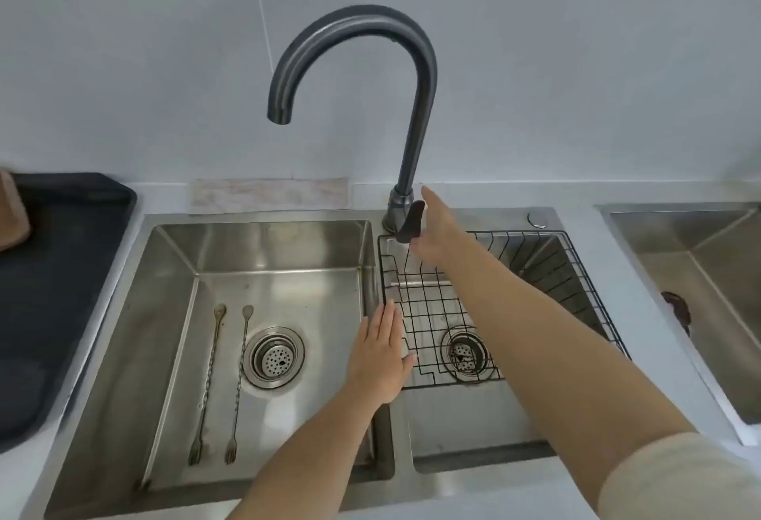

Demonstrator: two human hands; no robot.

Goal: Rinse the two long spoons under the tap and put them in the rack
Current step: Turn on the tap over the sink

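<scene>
Spoons (222,383) side by side on left basin (173,313) floor beside drain, left hand (381,359) flat and open on divider, right hand (436,235) open, touching tap lever (410,222), above rack (432,313).

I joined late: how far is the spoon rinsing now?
Done: nothing; both spoons lie in the left basin. In hand: the right hand is at the tap lever, no water visible. Left: rinsing, then the rack.

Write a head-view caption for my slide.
Right hand at tap lever; two long spoons lie unrinsed in left basin.
</scene>
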